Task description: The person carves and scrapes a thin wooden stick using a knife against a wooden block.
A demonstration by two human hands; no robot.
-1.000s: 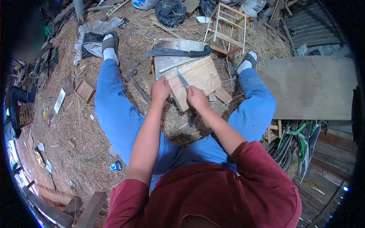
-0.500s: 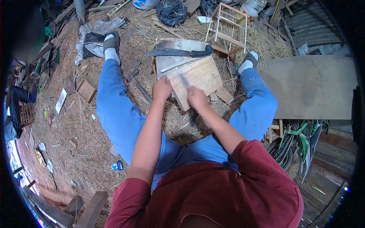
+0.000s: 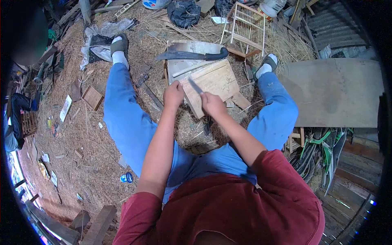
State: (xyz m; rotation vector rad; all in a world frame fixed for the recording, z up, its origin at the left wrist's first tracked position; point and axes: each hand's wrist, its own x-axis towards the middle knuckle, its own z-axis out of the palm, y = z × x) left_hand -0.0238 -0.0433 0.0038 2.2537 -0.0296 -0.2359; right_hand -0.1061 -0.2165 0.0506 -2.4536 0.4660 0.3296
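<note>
My right hand point(image 3: 213, 105) grips a knife point(image 3: 195, 85), its short blade pointing up and left over a pale wooden board point(image 3: 218, 83). At the board's left edge my left hand point(image 3: 174, 94) is closed with the thumb on top; whatever its fingers hold is too small or hidden to name. A narrow wooden strip point(image 3: 199, 67) lies along the board's far side. Beyond it, a machete point(image 3: 185, 55) with a black handle rests across a whitish flat panel point(image 3: 192, 45). Small wood offcuts point(image 3: 240, 101) lie by the board's right corner.
A slatted wooden frame point(image 3: 248, 30) stands at the far right of the board. A large flat sheet point(image 3: 332, 94) is at the right. Black bags point(image 3: 183, 14), a small wooden tray point(image 3: 92, 97) and a blue cup point(image 3: 126, 177) lie on the straw-strewn ground. My feet flank the board.
The knife blade, smeared by motion before, is now sharp and sits slightly further left. My right hand has barely shifted, and my left hand stays at the board's edge.
</note>
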